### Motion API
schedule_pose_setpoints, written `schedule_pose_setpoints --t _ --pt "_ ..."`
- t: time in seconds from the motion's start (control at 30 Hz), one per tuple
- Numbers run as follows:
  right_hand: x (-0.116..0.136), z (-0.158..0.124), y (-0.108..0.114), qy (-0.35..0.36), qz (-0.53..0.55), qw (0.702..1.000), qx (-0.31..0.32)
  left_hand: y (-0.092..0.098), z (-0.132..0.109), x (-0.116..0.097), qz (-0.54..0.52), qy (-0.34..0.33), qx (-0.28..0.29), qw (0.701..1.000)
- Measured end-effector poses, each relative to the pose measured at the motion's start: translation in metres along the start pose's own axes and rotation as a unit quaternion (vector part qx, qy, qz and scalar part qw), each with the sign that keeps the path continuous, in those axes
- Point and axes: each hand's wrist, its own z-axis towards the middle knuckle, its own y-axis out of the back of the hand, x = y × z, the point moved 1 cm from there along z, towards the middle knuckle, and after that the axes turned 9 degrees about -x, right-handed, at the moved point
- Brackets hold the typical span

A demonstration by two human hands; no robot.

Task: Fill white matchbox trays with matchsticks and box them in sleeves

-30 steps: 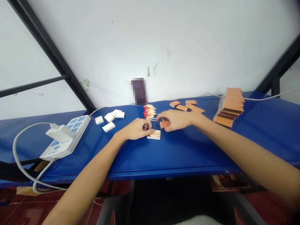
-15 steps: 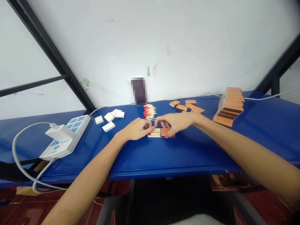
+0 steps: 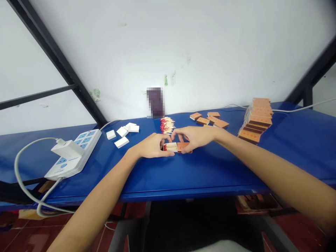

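Observation:
A white matchbox tray point(image 3: 170, 147) filled with red-tipped matches lies on the blue table, end to end with an orange matchbox sleeve point(image 3: 183, 147). My left hand point(image 3: 156, 145) grips the tray between thumb and fingers at its near and far sides. The sleeve is held by my right hand point(image 3: 193, 138), thumb on the near side and fingers over the far side. Whether the tray's right end is inside the sleeve I cannot tell. Just beyond my hands sits a pile of loose matches point(image 3: 167, 125), heads to the left.
Several white trays point(image 3: 122, 141) lie to the left, near a white power strip point(image 3: 70, 159) with its cable. Several orange matchbox sleeves point(image 3: 221, 124) are scattered behind my right hand. A tall stack of matchboxes point(image 3: 258, 120) stands at the right. A wall closes the back.
The tray and sleeve have shifted slightly left. My left thumb has moved from above the matches to the tray's near side, and the left fingers have spread around it.

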Motion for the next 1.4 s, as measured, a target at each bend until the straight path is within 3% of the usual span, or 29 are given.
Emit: schedule_pose_setpoints --t 0.27,0.5,0.8,1.17,1.4 --pt "-0.006 0.003 -0.001 0.006 -0.018 0.999 -0.03 -0.004 0.002 0.006 -0.015 0.015 -0.028 0.999" --pt "-0.006 0.004 -0.002 0.053 -0.059 0.991 -0.109 -0.005 0.001 0.009 -0.011 0.004 -0.041 0.999" --pt "-0.004 0.012 -0.02 0.106 -0.051 0.977 -0.18 -0.009 0.004 0.008 -0.113 0.006 -0.059 0.992" --pt "-0.005 0.014 -0.024 0.15 -0.042 0.971 -0.182 -0.01 0.006 0.013 -0.124 0.002 -0.054 0.991" --pt "-0.004 0.015 -0.024 0.111 -0.043 0.973 -0.196 -0.009 0.007 0.013 -0.113 0.008 -0.055 0.992"
